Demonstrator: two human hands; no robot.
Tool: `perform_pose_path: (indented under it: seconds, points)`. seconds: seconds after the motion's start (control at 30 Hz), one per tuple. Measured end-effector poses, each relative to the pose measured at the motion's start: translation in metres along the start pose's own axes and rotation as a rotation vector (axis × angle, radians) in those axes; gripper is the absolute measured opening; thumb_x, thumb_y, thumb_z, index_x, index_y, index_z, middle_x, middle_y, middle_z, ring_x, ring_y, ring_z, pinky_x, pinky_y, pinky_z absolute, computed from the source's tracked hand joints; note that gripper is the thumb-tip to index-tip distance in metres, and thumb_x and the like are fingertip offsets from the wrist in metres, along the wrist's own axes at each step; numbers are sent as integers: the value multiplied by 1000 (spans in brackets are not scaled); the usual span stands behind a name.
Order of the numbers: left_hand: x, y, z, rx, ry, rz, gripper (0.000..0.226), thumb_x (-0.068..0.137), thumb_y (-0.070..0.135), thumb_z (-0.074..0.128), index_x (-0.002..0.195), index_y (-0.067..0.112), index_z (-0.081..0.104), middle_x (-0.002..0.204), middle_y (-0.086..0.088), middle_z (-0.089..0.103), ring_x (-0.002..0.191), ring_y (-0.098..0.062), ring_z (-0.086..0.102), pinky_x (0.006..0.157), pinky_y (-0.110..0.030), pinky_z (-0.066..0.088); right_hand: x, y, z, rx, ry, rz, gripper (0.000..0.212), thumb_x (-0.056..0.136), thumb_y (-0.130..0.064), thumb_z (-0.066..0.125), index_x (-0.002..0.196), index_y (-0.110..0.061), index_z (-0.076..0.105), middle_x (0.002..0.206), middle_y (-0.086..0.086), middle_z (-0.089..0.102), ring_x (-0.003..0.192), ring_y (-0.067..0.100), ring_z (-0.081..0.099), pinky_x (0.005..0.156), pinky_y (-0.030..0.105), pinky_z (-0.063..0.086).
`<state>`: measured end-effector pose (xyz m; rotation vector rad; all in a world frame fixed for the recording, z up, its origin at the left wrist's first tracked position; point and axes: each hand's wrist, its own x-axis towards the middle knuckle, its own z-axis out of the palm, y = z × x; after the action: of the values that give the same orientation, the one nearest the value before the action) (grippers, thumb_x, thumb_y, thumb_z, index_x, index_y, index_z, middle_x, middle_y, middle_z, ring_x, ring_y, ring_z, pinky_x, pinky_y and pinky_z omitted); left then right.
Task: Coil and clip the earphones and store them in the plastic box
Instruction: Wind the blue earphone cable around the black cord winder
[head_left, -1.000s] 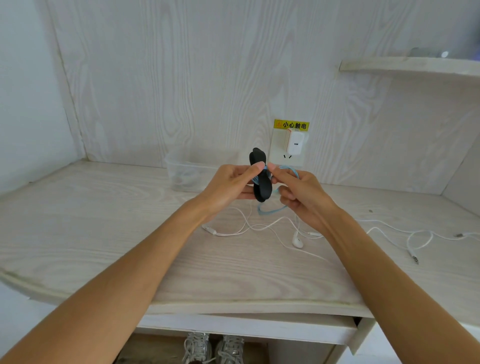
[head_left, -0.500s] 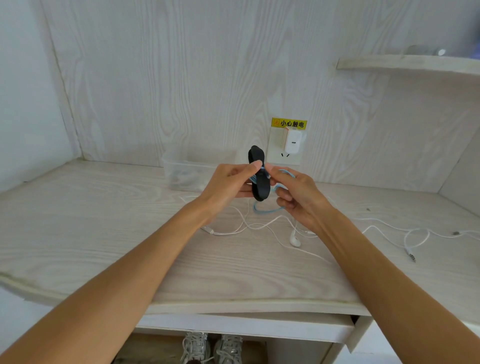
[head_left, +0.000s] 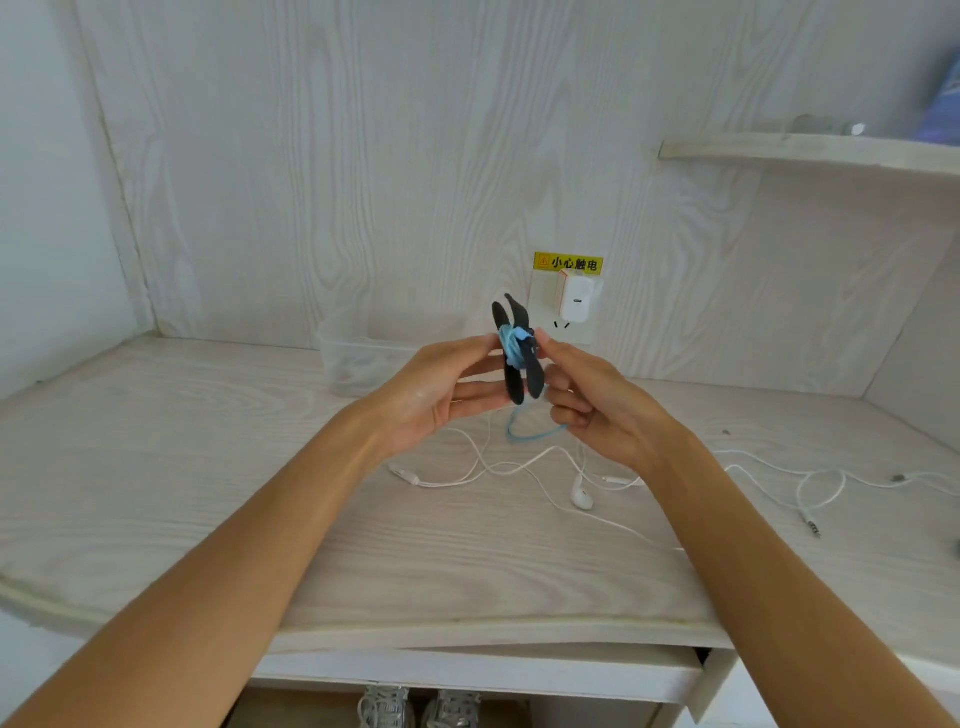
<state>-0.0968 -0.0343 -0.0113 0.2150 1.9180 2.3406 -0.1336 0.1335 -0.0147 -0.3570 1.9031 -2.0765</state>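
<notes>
Pinching black clip (head_left: 517, 358) — blue earphone cable (head_left: 511, 345) coiled mid-grip — both hands.

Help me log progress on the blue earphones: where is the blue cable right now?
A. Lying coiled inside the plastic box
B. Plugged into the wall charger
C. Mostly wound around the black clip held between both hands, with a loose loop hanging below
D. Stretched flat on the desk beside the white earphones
C: the blue cable is bunched around the black clip, which the left hand and right hand hold above the desk, a loop dangling underneath.
</notes>
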Motion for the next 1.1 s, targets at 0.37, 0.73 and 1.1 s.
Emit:
perform_pose_path:
  seconds: [0.37,0.73,1.1]
  points:
    - [-4,5,-5,-78,-43,-67,25,91,33,54,101,14,68,90,-1,75,81,-9,72,69,-20,58,-5,-6,-3,26,-170,-42,20,99,-32,45,90,-15,51,51,-8,35,41,4,20,43,17,19]
    - [0,5,-8,-356,294,163,26,84,26,69,104,10,69,100,-2,75,91,-10,71,69,-12,55,3,16,15,-705,79,-527,26,100,-18,42,103,-14,67,50,-15,41,50,2,39,59,17,36]
    - [4,-3,-10,380,517,405,18,75,34,78,92,26,76,86,11,75,82,1,69,72,-20,50,-10,5,12,-937,84,-646,19,90,-34,54,85,-25,70,74,0,69,74,15,65,79,38,54]
